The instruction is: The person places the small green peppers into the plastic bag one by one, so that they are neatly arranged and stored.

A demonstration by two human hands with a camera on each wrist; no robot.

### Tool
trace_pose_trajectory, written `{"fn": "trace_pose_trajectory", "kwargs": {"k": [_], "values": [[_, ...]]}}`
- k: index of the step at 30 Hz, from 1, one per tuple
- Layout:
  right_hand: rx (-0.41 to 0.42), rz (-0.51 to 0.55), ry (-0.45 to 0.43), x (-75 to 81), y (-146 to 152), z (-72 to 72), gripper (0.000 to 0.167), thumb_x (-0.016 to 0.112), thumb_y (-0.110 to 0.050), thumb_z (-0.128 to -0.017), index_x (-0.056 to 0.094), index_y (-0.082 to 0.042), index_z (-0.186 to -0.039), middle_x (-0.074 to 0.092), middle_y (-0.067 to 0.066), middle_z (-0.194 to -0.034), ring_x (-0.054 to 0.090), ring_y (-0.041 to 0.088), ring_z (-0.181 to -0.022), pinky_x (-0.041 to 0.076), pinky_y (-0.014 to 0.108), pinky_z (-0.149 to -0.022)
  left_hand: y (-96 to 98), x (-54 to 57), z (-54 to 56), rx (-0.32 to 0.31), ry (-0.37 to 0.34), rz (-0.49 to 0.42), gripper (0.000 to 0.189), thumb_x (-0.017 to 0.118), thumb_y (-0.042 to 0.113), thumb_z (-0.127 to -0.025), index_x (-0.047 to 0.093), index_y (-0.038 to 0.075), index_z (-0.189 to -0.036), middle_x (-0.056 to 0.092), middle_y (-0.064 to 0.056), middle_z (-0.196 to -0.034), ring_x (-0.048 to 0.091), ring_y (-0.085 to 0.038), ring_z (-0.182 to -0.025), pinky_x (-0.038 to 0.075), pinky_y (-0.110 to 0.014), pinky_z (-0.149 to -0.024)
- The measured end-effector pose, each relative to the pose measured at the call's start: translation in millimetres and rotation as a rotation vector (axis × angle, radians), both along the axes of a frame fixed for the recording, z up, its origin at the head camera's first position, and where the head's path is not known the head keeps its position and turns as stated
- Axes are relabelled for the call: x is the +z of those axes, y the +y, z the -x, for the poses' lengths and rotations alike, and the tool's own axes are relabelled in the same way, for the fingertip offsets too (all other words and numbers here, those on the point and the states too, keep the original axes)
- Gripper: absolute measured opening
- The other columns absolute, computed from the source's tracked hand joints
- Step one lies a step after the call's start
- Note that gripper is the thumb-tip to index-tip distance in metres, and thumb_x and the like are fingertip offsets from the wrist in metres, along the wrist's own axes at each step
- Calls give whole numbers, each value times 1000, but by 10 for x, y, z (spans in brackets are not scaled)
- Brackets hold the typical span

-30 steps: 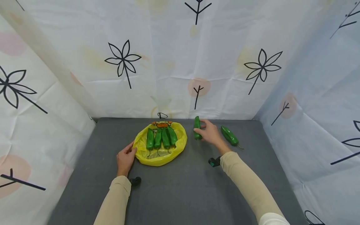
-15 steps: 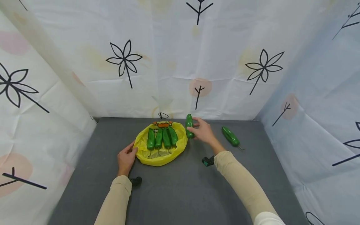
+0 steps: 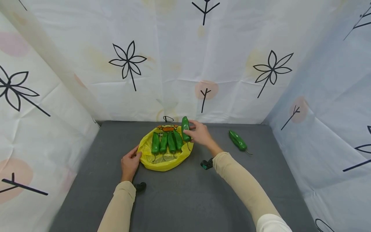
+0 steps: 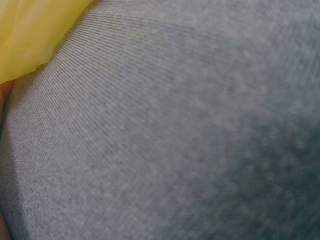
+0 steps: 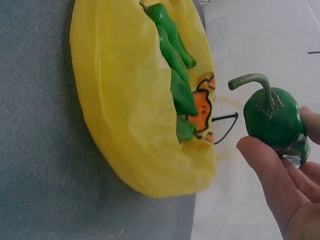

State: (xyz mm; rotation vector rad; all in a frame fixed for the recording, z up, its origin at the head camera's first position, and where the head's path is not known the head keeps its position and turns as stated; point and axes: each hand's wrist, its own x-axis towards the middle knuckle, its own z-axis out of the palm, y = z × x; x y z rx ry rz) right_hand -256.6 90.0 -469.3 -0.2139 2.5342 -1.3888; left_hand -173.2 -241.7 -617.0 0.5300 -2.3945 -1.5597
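Note:
A yellow plastic bag (image 3: 162, 167), its mouth spread into a round rim, lies on the dark grey table. Several green peppers (image 3: 163, 143) rest side by side inside it, stems toward the person. My left hand (image 3: 129, 164) pinches the bag's left rim between thumb and fingers. Over the right rim, my right hand (image 3: 201, 133) holds another green pepper (image 3: 185, 129) upright, stem down. The right wrist view shows that pepper (image 5: 274, 120) from its stem end, gripped by thumb and fingers above the bag (image 5: 120, 100). In the left wrist view only a bag edge (image 4: 40, 35) shows.
One more green pepper (image 3: 237, 140) lies on the table (image 3: 179, 199) to the right, beyond the right forearm. White printed cloth (image 3: 174, 64) hangs behind the table and along both sides. Each wrist carries a small dark camera (image 3: 140, 186).
My right hand has carried its pepper leftward, from the table right of the bag to over the bag's right rim. The left hand stays at the left rim.

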Motion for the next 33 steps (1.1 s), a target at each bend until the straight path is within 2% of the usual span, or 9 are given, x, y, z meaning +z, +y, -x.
{"fn": "trace_pose_trajectory", "kwargs": {"k": [5, 12, 18, 27, 33], "values": [[21, 20, -10, 0, -121, 4, 68, 71, -31, -97, 42, -18, -157, 64, 19, -138, 76, 27, -91, 63, 47, -75, -8, -3, -3, 5, -9, -2, 37, 67, 33, -97, 69, 31, -134, 77, -11, -115, 62, 6, -71, 50, -11, -66], [49, 4, -9, -19, -306, 17, 65, 68, -28, -99, 41, -17, -157, 64, 21, -137, 77, 25, -85, 63, 46, -72, -7, -3, -2, 14, -8, 11, 37, 67, 33, -97, 69, 31, -134, 77, -10, -115, 62, 5, -71, 49, -11, -66], [72, 11, -23, -45, -464, -10, 65, 66, -25, -100, 39, -16, -158, 63, 21, -137, 76, 26, -88, 63, 48, -75, 4, 1, -4, 7, -5, 10, 38, 68, 34, -97, 69, 31, -135, 77, -8, -117, 61, 8, -73, 49, -10, -67], [86, 31, -33, -117, -680, -51, 65, 65, -20, -98, 41, -13, -158, 62, 23, -140, 75, 29, -79, 62, 51, -76, -2, 11, 5, -2, 0, -24, 38, 68, 37, -97, 69, 31, -134, 77, -10, -118, 62, 8, -76, 49, -10, -67], [77, -9, -37, -170, -830, -70, 66, 64, -19, -97, 40, -15, -158, 62, 21, -139, 71, 23, -66, 62, 50, -75, -1, 8, 0, 3, -4, -22, 37, 68, 38, -97, 69, 33, -134, 77, -8, -116, 63, 7, -76, 50, -10, -68]]}}
